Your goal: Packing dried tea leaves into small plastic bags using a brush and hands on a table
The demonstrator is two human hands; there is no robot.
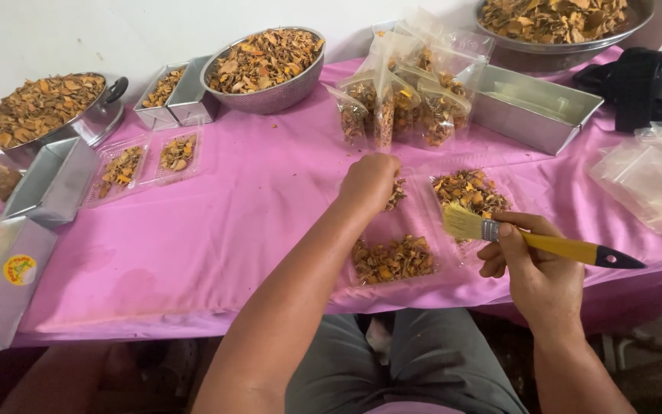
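Observation:
My left hand (369, 180) is closed around a pinch of dried orange-brown chips (397, 193) over a clear plastic tray on the pink tablecloth. A second heap of the same chips (392, 259) lies in the tray's near part. My right hand (534, 264) grips a yellow-handled paintbrush (553, 245), its pale bristles pointing left beside another clear tray filled with chips (470, 192).
Metal bowls of chips stand at the back left (97, 123), back middle (270, 96) and back right (561, 50). Filled clear bags (400, 96) stand upright by a metal tin (534, 115). More tins, small trays (147, 165) and empty bags (653, 180) lie around. The table edge runs along the front.

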